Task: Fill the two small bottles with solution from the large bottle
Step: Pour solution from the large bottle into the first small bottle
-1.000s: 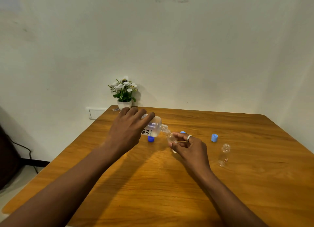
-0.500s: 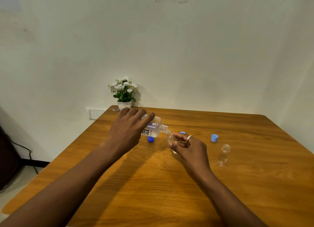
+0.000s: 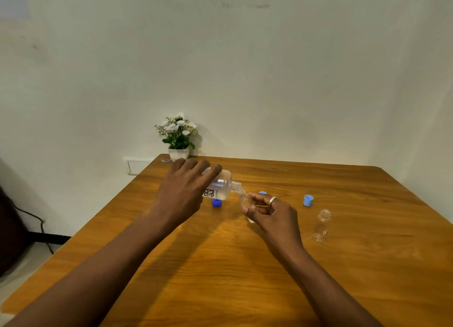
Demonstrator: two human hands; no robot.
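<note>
My left hand grips the large clear bottle, tipped on its side with its threaded neck pointing right. The neck meets the mouth of a small clear bottle, which my right hand holds tilted above the wooden table. A second small clear bottle stands upright and uncapped to the right, apart from both hands. Whether liquid is flowing I cannot tell.
A dark blue cap lies under the large bottle. A light blue cap sits right of my right hand, another peeks out behind its fingers. A white pot of flowers stands at the table's back edge by the wall.
Almost nothing differs. Both hands hold the same pose, with the large bottle's neck still against the small bottle's mouth.
</note>
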